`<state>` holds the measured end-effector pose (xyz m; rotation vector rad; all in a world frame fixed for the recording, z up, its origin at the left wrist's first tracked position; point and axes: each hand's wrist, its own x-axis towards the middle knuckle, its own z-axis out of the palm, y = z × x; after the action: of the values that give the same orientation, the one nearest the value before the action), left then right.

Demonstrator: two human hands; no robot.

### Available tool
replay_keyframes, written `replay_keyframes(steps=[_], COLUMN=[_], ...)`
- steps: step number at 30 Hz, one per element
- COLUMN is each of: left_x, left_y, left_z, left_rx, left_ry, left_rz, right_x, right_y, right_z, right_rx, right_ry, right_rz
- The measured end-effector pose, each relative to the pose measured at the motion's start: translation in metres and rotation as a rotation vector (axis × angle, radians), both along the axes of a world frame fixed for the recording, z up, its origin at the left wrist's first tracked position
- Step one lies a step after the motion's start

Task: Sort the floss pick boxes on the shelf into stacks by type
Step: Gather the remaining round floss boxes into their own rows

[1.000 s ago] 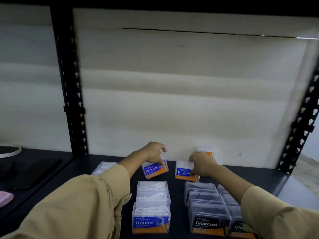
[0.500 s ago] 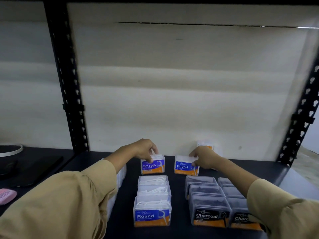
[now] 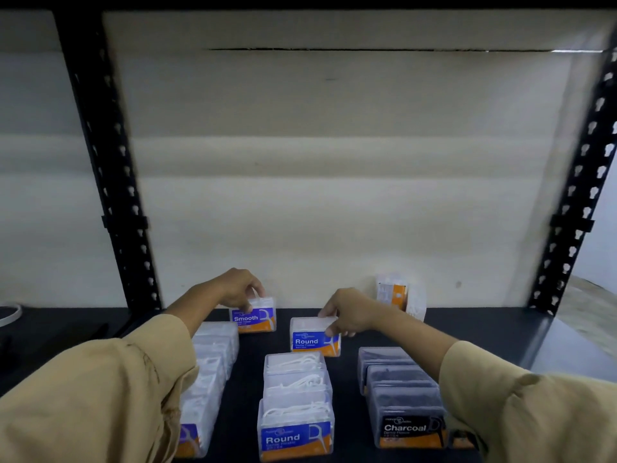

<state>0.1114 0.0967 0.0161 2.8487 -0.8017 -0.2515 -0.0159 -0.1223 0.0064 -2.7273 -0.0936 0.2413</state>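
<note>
Two hands, each curled round one box. Fingers of your left hand [image 3: 238, 289] pinch the lid of the clear plastic, blue-and-orange "Smooth" box [image 3: 255, 320] at the rear of the black shelf [image 3: 467, 329]. Your right hand [image 3: 349, 317] grips the matching "Round" box [image 3: 314, 342] by its top, just behind the row of Round boxes [image 3: 297, 389] and left of the dark Charcoal row [image 3: 400, 396].

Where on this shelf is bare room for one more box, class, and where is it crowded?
Bare: the right end of the shelf, between the Charcoal row and the right upright. Narrow lanes flank the Round row. Crowded: back middle, around the held Smooth box and held Round box.
</note>
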Motion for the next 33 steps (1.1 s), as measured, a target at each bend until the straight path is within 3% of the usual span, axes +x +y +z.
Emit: replay_keyframes(steps=[24,30,33], left_x=[0.001,-0.011,-0.018], left_y=[0.062,0.053,0.039], left_z=[0.013,0.008,0.006], left_rx=[0.124,0.066,-0.031], left_ry=[0.141,0.075,-0.009], left_rz=[0.038,0.050,0.025], right_x=[-0.002,-0.012,-0.020], right_y=[0.038,0.035,0.028], right_z=[0.006,0.005,0.006], right_rx=[0.094,0.081,0.058], right_ry=[0.168,0.124,-0.018], right_rz=[0.116,0.117,0.093])
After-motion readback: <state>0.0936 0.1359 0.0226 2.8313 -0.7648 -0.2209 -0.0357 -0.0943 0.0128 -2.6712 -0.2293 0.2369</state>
